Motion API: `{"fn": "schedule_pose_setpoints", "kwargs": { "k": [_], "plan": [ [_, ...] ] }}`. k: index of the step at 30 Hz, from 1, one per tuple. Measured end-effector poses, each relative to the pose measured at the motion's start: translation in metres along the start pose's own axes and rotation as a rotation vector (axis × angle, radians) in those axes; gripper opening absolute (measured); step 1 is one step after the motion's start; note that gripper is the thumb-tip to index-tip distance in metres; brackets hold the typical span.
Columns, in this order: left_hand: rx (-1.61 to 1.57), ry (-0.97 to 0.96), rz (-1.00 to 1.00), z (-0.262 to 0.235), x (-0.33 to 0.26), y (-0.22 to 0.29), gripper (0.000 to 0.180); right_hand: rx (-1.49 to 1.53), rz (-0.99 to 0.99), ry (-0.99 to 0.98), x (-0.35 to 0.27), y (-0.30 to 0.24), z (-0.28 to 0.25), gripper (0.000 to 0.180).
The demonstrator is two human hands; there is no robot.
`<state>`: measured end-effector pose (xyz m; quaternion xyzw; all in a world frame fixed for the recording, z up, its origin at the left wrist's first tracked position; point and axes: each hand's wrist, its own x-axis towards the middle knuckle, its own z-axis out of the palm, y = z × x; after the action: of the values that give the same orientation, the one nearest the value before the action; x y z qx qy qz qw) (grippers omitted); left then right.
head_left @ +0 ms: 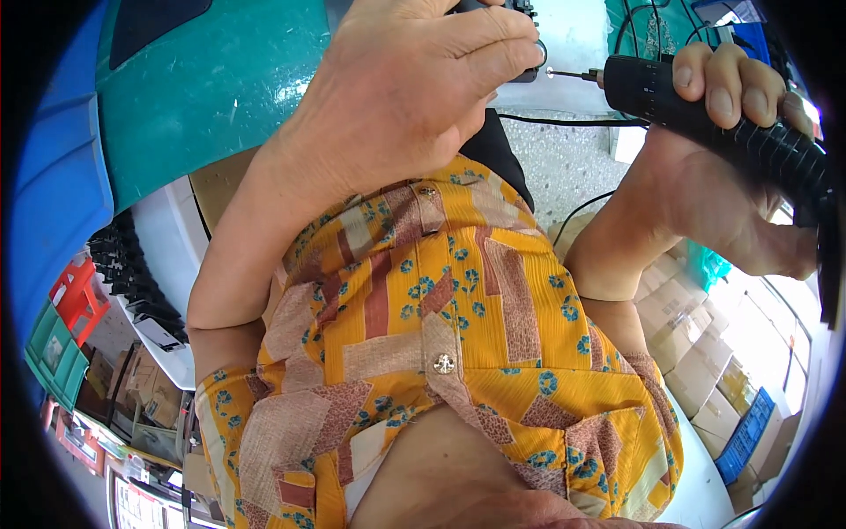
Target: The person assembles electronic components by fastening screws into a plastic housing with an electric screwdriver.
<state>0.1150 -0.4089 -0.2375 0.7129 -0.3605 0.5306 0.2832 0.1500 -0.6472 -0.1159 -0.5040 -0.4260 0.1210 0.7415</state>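
- I have the green worktop (pixel 211 110) spread across the upper left, its edge curving in my fisheye view; a blue bin (pixel 57 167) stands beyond its left end, probably for easy reach.
- The black driver (pixel 648 93) lies nearly level at the upper right, nose toward the left, lined up, I judge, with what the other hand holds.
- My right hand (pixel 705 189) is closed around the driver's barrel, fingers wrapped over the top, thumb lower down; a full wrap likely keeps the tool from twisting.
- My left hand (pixel 414 93) has its fingers bent and nearly shut on a black part, back of the hand upward, presumably bracing it; I cannot see every fingertip.
- That black part (pixel 528 76) sits beyond the fingertips near the white surface (pixel 573 31), mostly covered.
- The slim bit (pixel 575 76) points at the part.
- At its tip is a tiny bright piece (pixel 550 72), perhaps a screw; I cannot tell whether it touches the part.
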Motion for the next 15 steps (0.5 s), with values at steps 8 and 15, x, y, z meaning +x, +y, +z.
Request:
{"fn": "schedule_pose_setpoints", "kwargs": {
  "k": [8, 15],
  "plan": [
    [-0.029, 0.024, -0.023, 0.001, 0.001, 0.002, 0.038, -0.009, 0.003, -0.034, 0.0, -0.003, -0.015, 0.097],
    [-0.008, -0.027, -0.031, -0.003, 0.003, 0.004, 0.036, -0.02, 0.006, -0.062, 0.002, -0.002, -0.03, 0.098]
  ]
}}
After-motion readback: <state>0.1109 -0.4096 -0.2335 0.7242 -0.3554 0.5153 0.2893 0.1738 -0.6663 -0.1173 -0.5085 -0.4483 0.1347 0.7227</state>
